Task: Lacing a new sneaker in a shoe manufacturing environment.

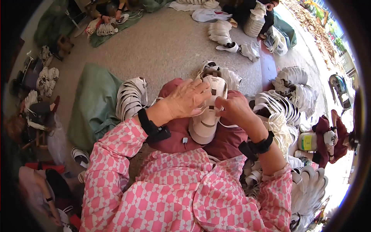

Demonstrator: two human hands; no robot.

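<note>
A cream shoe upper (pixel 201 130) lies across my lap, its rounded end toward me and its pale tongue (pixel 215 86) pointing away. From the left, my left hand (pixel 188 98) grips the upper's side, fingers bent over its edge, with a bit of pale lace by the thumb. My right hand (pixel 236 111) is closed in a pinch at the opposite side, by the eyelet area. A white shoelace (pixel 228 125) trails out beneath it. The fingers partly hide the lace holes.
Nested stacks of white uppers stand left (pixel 131 96) and right (pixel 276 104) of my knees. Beside the right stack hangs a bundle of cream laces (pixel 279 133). A green cloth (pixel 92 104) drapes at the left. Other people work at the far side and both edges, near a white bucket (pixel 307 142).
</note>
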